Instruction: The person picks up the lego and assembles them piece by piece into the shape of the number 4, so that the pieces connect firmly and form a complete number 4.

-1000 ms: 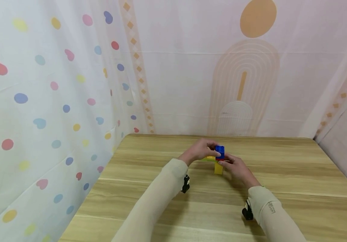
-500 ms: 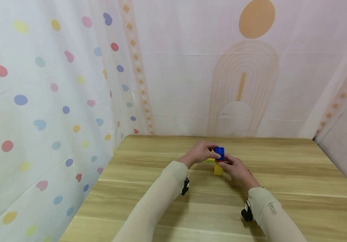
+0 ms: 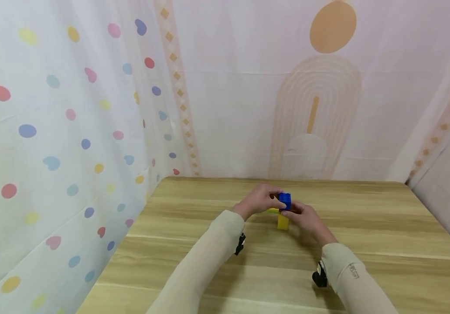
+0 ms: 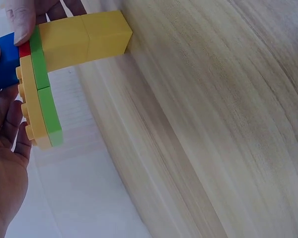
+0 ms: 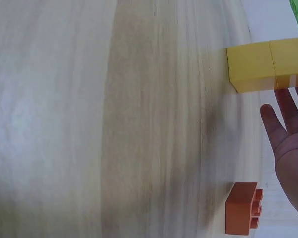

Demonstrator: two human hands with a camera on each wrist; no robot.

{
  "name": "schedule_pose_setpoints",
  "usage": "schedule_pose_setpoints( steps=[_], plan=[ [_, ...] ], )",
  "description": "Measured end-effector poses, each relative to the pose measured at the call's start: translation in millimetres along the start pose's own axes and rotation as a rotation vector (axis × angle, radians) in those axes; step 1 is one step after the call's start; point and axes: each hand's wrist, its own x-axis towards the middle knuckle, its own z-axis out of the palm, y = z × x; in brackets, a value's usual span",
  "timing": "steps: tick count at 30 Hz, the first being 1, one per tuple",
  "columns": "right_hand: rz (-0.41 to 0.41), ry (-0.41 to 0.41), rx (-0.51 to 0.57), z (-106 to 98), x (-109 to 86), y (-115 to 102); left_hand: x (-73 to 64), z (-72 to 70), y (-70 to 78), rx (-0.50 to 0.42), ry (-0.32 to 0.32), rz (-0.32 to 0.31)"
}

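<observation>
My left hand pinches a blue building brick between thumb and fingers at the top of a small stack. Under the blue brick, the left wrist view shows a bit of a red brick. A studded yellow brick lies along green bricks, and these jut out sideways. Two yellow bricks form the upright column below. My right hand holds the stack at the column's top, its thumb against the red brick and its fingers behind the column.
An orange brick with studs lies on the wooden table, near the right hand in the right wrist view. A patterned curtain hangs behind the table's far edge, and a dotted one hangs on the left.
The whole scene sits slightly lower in the head view. Both hands keep their hold, and the bricks stay in nearly the same arrangement.
</observation>
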Motion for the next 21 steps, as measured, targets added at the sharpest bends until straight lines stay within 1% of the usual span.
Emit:
schedule_pose_setpoints(
  steps=[4,6,12,14,18,21],
  plan=[
    [0.005,-0.003,0.01,1.4,1.0,-1.7,-0.5,-2.3,1.2,0.002,0.007,0.001],
    [-0.004,0.003,0.001,1.7,2.3,-2.3,-0.7,-4.1,2.4,0.001,0.012,0.003],
    [-0.046,0.012,-0.025,-0.9,4.3,-3.0,0.9,-5.3,3.5,0.043,0.025,0.009],
    [-0.046,0.001,-0.024,-1.7,4.9,-2.2,1.4,-4.5,2.9,0.055,0.028,0.0],
    [-0.015,-0.008,-0.022,-1.5,5.7,0.6,1.0,-3.3,1.9,0.077,0.021,-0.022],
    [0.001,-0.006,-0.03,-0.4,6.7,2.1,-1.5,-5.9,-1.5,0.059,0.018,-0.066]
  ],
)
